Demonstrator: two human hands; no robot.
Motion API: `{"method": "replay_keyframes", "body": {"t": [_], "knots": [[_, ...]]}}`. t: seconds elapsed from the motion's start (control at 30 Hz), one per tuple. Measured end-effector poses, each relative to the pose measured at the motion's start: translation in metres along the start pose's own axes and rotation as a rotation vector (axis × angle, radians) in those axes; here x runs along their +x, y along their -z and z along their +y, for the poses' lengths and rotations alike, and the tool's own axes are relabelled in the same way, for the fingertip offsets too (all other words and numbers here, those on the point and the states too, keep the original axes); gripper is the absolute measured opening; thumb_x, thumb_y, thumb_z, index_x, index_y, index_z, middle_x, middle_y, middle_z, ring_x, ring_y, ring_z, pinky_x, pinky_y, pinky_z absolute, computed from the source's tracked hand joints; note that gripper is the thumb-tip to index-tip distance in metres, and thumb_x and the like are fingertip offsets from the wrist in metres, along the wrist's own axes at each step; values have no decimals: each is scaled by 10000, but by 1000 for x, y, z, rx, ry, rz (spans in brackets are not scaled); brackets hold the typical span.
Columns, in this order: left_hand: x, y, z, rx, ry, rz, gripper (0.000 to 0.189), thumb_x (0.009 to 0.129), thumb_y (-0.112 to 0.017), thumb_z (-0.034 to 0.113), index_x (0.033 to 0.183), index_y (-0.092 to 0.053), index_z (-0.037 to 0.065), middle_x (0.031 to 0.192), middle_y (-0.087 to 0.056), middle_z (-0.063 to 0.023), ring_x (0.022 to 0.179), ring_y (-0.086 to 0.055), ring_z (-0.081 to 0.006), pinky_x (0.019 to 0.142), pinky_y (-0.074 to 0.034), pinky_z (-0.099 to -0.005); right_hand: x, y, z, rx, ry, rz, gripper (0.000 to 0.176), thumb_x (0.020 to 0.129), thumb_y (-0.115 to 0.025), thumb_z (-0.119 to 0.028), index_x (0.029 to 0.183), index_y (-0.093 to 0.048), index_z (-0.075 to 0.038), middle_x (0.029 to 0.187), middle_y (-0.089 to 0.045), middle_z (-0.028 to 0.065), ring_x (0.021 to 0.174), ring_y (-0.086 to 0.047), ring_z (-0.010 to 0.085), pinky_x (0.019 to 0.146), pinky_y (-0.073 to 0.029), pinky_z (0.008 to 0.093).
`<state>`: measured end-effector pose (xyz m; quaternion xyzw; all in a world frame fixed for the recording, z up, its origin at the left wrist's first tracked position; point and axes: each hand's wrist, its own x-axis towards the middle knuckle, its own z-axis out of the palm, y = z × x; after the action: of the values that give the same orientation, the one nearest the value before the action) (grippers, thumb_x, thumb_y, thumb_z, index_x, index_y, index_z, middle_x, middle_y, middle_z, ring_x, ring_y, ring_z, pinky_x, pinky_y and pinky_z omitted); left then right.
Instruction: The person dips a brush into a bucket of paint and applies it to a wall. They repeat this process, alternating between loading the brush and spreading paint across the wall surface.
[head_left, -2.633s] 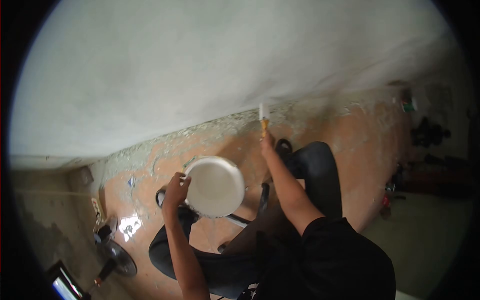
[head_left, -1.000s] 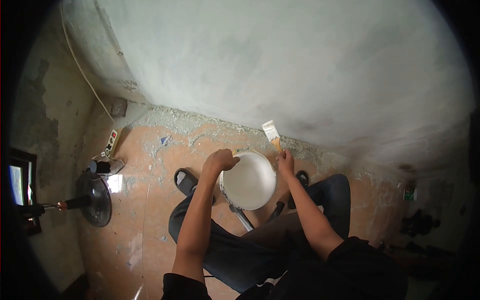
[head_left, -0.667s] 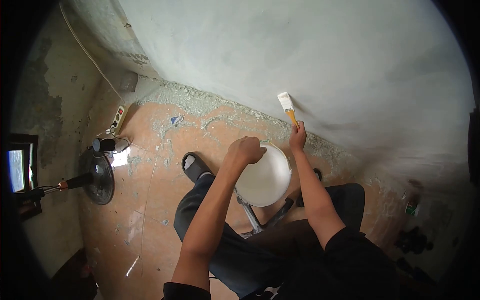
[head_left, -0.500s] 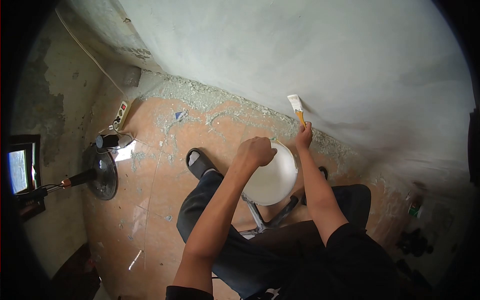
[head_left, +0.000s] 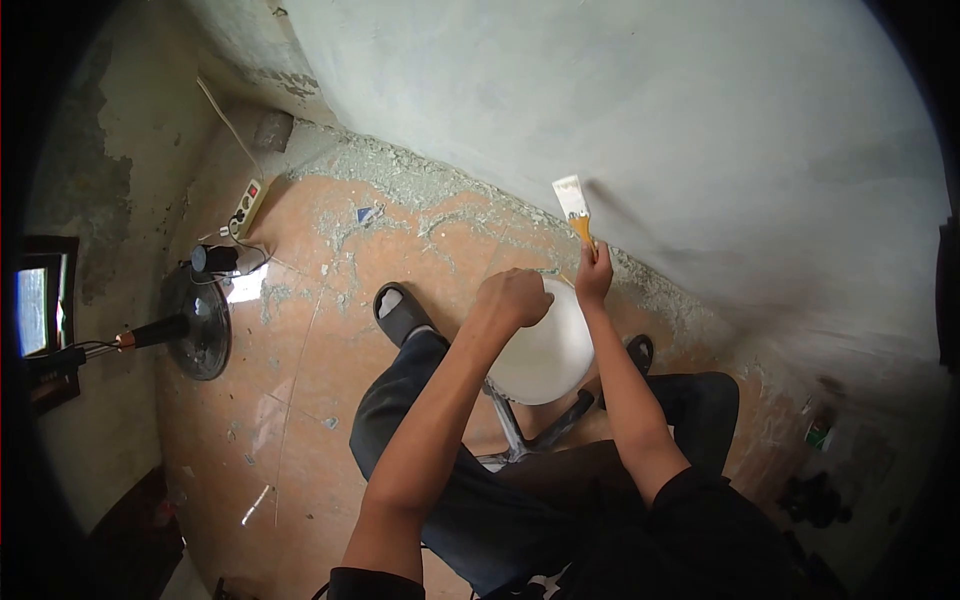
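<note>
My right hand is closed around the yellow handle of a paintbrush. White coats its bristles, which point up and away from me in front of the wall. A shadow falls on the wall to the right of the brush. Below it stands a round bucket with smooth white paint inside, between my legs. My left hand is a fist at the bucket's far left rim and seems to grip it there; the fingers are partly hidden.
Flakes of old paint litter the tiled floor along the wall. On the left are a power strip with a cord and a black fan. A metal stand leg shows below the bucket. My sandalled foot rests left of it.
My right hand and the paintbrush have moved a little left, and the brush's shadow is wider apart from it. My left hand stays at the bucket. The view has shifted slightly.
</note>
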<state>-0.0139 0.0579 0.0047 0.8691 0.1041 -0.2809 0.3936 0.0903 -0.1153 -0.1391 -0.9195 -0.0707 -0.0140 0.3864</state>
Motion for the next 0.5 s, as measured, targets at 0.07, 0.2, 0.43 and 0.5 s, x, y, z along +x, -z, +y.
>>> {"method": "replay_keyframes", "body": {"t": [0.07,0.2,0.43,0.5], "knots": [[-3,2,-3,-7,-1,19,375,805,-525,330,872,-610,-30,925,-609,-204,903,-578,-324,787,-448,-382,18,-7,-38,54,125,-12,221,867,-497,-238,846,-484,-18,666,-545,149,610,-534,306,566,-396,387],[-1,2,-5,-35,6,27,365,802,-519,316,830,-620,-34,903,-613,-206,887,-586,-323,778,-454,-382,48,-22,-76,-33,140,-3,227,869,-494,-246,849,-481,-20,677,-549,156,626,-537,324,576,-400,400],[-1,7,-3,-48,-12,65,248,741,-464,146,836,-655,19,900,-628,-177,859,-614,-285,728,-485,-359,22,-35,-18,-263,-155,165,230,869,-481,-260,875,-493,-31,793,-589,195,763,-562,392,626,-405,473],[-2,5,-5,-51,-7,82,246,742,-464,142,836,-657,23,900,-630,-173,861,-615,-280,727,-486,-354,-2,-29,-11,-282,-161,167,223,869,-481,-255,873,-494,-32,780,-587,190,746,-562,387,616,-405,467]]}}
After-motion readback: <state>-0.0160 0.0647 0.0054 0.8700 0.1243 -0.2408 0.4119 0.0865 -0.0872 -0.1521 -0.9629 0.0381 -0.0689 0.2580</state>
